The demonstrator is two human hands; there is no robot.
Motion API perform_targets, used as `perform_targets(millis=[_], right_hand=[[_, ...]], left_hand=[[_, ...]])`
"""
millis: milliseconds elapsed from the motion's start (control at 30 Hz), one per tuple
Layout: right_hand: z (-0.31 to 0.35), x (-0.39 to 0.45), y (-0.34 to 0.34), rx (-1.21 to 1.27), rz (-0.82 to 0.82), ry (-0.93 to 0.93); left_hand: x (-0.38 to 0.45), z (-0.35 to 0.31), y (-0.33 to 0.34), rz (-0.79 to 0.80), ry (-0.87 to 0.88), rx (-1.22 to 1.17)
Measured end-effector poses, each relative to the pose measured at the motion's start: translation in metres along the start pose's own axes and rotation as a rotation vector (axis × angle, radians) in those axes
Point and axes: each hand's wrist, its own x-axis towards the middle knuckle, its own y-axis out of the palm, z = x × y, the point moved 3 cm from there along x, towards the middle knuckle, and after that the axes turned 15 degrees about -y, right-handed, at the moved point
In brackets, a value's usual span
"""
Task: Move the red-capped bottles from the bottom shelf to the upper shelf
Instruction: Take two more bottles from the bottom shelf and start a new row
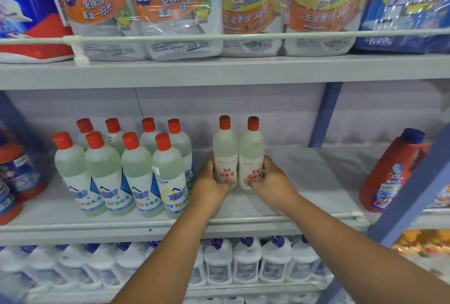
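A shelving unit fills the view. On the top shelf (219, 72), at twelve o'clock, large cleaner refill pouches (250, 8) are packed behind a rail. The middle shelf (304, 181) carries the task's things: a group of eight red-capped bottles (136, 167) stands at nine o'clock, and a red jug (389, 172) with a blue cap stands well apart at three o'clock. The lowest shelf in view, at six o'clock, is lined with white blue-capped bottles (246, 262).

Near the centre two more red-capped bottles are held upright, side by side and touching or nearly so, long axes vertical. The left bottle (225, 155) is gripped low on its body by the left hand (211, 179), fingers curled round it; the right bottle (252, 155) is gripped likewise by the right hand (270, 179). Each grip is thus wrapped round its own bottle. Whether the bases rest on the shelf cannot be told, as they are hidden by the hands.

The coming move is judged to be a setting-down and release. The standing group lies at nine o'clock from the grips, just beside the left hand, so that hand is the nearer one; bare shelf lies at three o'clock
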Motion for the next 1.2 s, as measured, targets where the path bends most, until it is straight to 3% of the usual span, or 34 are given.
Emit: perform_targets(millis=[367,767,1000,1200], right_hand=[[0.008,-0.002,0.002,-0.078,-0.017,0.058],[0.031,-0.051,0.012,-0.453,0.131,0.091],[0.035,-0.101,0.02,-0.763,0.251,-0.082],[0.05,-0.156,0.051,-0.802,0.349,-0.214]], left_hand=[[-0.001,-0.001,-0.004,0.036,-0.017,0.065],[-0.034,0.012,-0.008,0.07,0.108,0.505],[-0.099,0.032,-0.031,-0.064,0.268,0.683],[-0.163,0.083,-0.067,-0.232,0.206,0.754]])
